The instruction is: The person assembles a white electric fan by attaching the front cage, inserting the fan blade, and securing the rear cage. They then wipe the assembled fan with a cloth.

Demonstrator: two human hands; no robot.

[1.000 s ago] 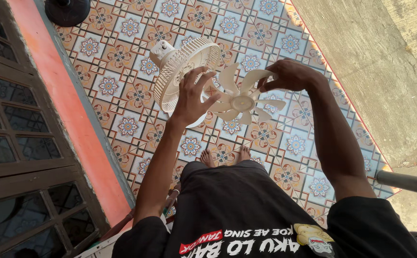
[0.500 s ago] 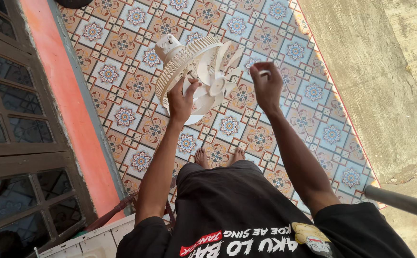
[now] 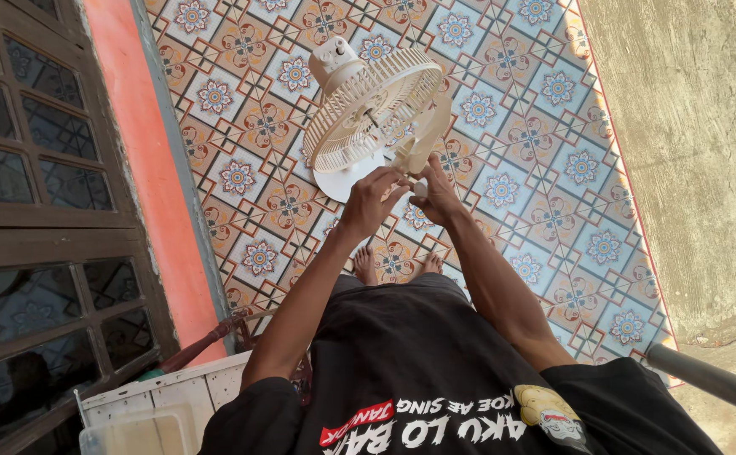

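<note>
A cream fan head with a ribbed rear grille and a motor housing hangs tilted above the patterned floor. The cream fan blade now sits inside the grille at its right side. My left hand reaches up to the lower edge, fingertips on the blade near its hub. My right hand is right beside it, fingers closed on the blade's lower part. The two hands almost touch. A white round part shows under the grille.
My bare feet stand on the patterned tile floor. An orange strip and a dark wooden glazed door run along the left. Bare concrete lies on the right. A grey pole crosses the bottom right; a white slatted surface sits bottom left.
The blade has gone from out in front of the grille into it. My right hand came in from the right and now meets my left hand at the blade's lower edge.
</note>
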